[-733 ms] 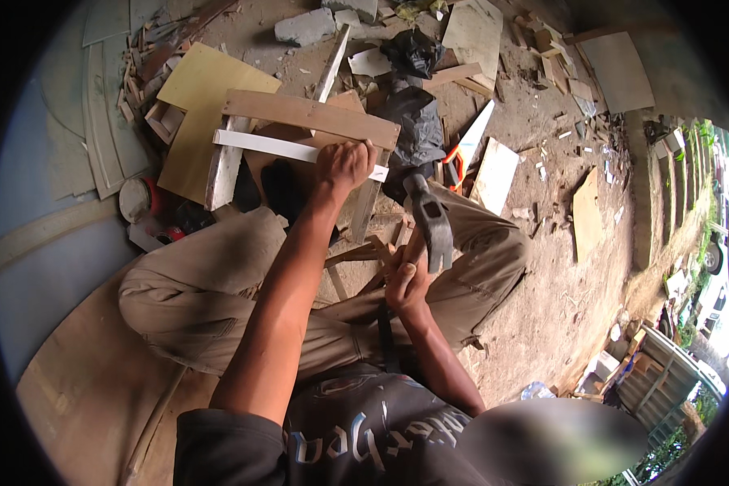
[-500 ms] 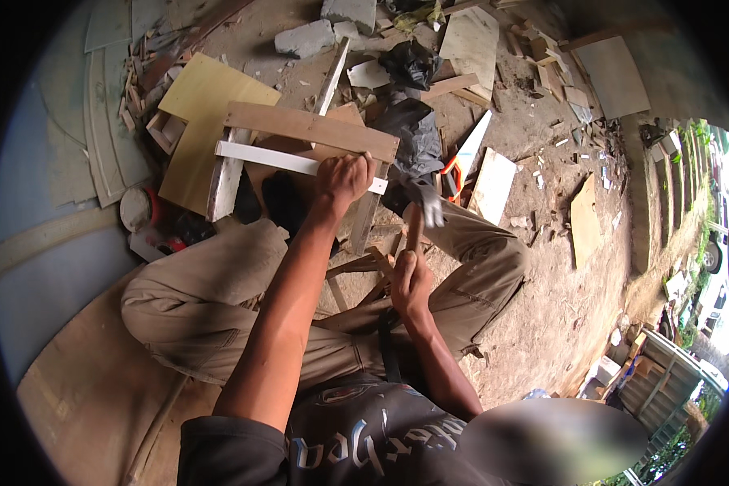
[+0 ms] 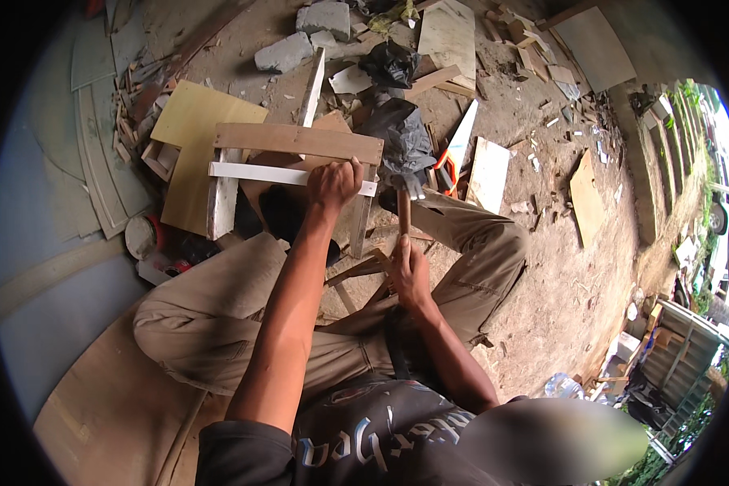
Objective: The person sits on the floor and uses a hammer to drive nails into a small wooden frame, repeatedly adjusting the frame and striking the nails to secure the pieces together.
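On a dirt floor strewn with scrap wood, a seated person steadies a flat white strip (image 3: 259,172) against a rough wooden frame (image 3: 300,142), the strip running just below the frame's brown, straight-edged top board. The left hand (image 3: 334,185) lies over the strip toward its right end, fingers curled tightly together around it; the fingertips are hidden, and whether they also pinch something small cannot be told. The right hand (image 3: 411,271) wraps its fingers around the smooth wooden handle of a hammer (image 3: 405,212), whose grey metal head, slightly blurred, is just beside the strip's right end, apart from it. The frame's left leg is streaked with whitish paint.

Beyond the frame sit a crinkled black plastic bag (image 3: 407,136) and a handsaw (image 3: 460,146) with a pale, tapering blade and an orange-and-black handle. Yellowish plywood (image 3: 188,182) lies to the left, jagged grey concrete chunks (image 3: 285,53) farther off. Pale, ornate lettering crosses the chest of the dark T-shirt (image 3: 356,441), worn with creased brown trousers (image 3: 206,312); any marking on the tools is too small to make out.
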`<move>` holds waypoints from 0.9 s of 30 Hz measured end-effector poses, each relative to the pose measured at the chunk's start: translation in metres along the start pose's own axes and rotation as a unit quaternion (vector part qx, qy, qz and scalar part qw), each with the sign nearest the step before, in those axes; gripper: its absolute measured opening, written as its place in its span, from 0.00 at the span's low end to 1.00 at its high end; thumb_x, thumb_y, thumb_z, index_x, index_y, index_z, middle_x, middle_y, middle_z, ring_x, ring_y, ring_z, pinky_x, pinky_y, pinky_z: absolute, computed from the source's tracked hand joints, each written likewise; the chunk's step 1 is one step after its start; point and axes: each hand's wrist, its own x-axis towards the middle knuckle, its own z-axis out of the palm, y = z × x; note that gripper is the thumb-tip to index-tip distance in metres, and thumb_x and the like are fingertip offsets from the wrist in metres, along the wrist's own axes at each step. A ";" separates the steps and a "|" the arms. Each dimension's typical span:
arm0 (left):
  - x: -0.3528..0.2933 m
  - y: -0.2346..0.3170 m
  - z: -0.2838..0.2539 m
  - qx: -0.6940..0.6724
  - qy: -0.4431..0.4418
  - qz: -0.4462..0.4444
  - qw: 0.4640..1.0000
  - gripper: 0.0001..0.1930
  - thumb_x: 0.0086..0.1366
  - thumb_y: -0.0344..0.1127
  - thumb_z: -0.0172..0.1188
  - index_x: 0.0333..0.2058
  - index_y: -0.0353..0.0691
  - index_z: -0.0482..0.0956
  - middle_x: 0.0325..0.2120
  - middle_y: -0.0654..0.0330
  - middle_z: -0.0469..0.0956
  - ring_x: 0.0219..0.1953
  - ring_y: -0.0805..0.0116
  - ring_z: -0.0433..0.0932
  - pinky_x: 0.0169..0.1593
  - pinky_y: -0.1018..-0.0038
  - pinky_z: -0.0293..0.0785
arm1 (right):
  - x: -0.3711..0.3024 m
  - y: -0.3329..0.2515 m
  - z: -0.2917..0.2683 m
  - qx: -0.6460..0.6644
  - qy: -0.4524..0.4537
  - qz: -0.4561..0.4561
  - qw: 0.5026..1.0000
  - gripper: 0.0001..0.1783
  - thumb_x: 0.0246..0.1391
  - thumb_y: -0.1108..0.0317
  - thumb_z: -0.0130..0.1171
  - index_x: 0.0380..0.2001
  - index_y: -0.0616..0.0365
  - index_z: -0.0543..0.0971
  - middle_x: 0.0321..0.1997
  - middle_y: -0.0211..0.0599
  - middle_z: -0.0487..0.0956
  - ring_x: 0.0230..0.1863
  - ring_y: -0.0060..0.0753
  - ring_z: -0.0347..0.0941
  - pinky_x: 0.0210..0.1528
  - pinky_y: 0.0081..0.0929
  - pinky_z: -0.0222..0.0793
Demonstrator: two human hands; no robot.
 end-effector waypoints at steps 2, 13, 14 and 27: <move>0.001 0.004 -0.011 -0.009 -0.087 -0.031 0.996 0.22 0.68 0.39 0.48 0.17 0.38 0.79 0.16 0.47 0.77 0.20 0.45 0.78 0.28 0.55 0.76 | 0.016 0.009 -0.010 0.037 0.006 0.015 0.999 0.26 0.70 0.50 0.42 0.29 0.65 0.71 0.17 0.45 0.68 0.21 0.34 0.65 0.26 0.38 0.61; 0.053 0.011 0.002 0.062 0.049 0.084 0.993 0.23 0.67 0.53 0.51 0.45 0.37 0.77 0.54 0.50 0.73 0.63 0.51 0.64 0.69 0.50 0.48 | 0.228 0.096 -0.074 -0.218 0.049 0.128 0.966 0.26 0.53 0.66 0.54 0.56 0.61 0.72 0.41 0.64 0.80 0.47 0.64 0.76 0.49 0.50 0.72; 0.052 0.010 0.002 0.061 0.029 0.075 0.995 0.23 0.67 0.53 0.51 0.45 0.37 0.77 0.54 0.51 0.73 0.63 0.51 0.64 0.69 0.50 0.48 | 0.240 0.104 -0.074 -0.209 0.064 0.139 0.966 0.30 0.52 0.66 0.55 0.60 0.59 0.68 0.42 0.65 0.79 0.48 0.64 0.76 0.50 0.50 0.71; 0.062 0.022 -0.010 0.082 -0.043 0.039 0.995 0.16 0.66 0.47 0.54 0.41 0.41 0.76 0.41 0.57 0.77 0.51 0.56 0.73 0.67 0.51 0.52 | 0.302 0.069 0.025 -0.248 0.126 -0.125 0.952 0.26 0.50 0.70 0.57 0.56 0.56 0.72 0.59 0.58 0.69 0.59 0.59 0.67 0.60 0.52 0.63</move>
